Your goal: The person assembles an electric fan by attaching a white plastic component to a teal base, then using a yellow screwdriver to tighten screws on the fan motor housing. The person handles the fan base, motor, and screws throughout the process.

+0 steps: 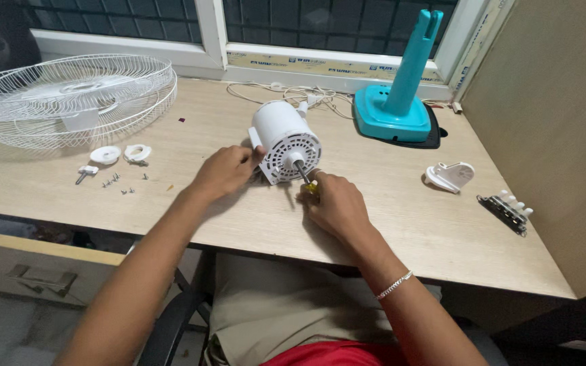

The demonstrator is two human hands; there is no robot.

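Pale wood-grain bench carries everything I see. White wire fan guards sit far left, the teal stand at the back. At centre lies the white fan motor housing, on its side, vented face toward me. My left hand clasps its near edge; my right hand is clenched on a screwdriver whose tip meets that face. I'd brace the housing firmly and keep the driver square. Loose screws lie left.
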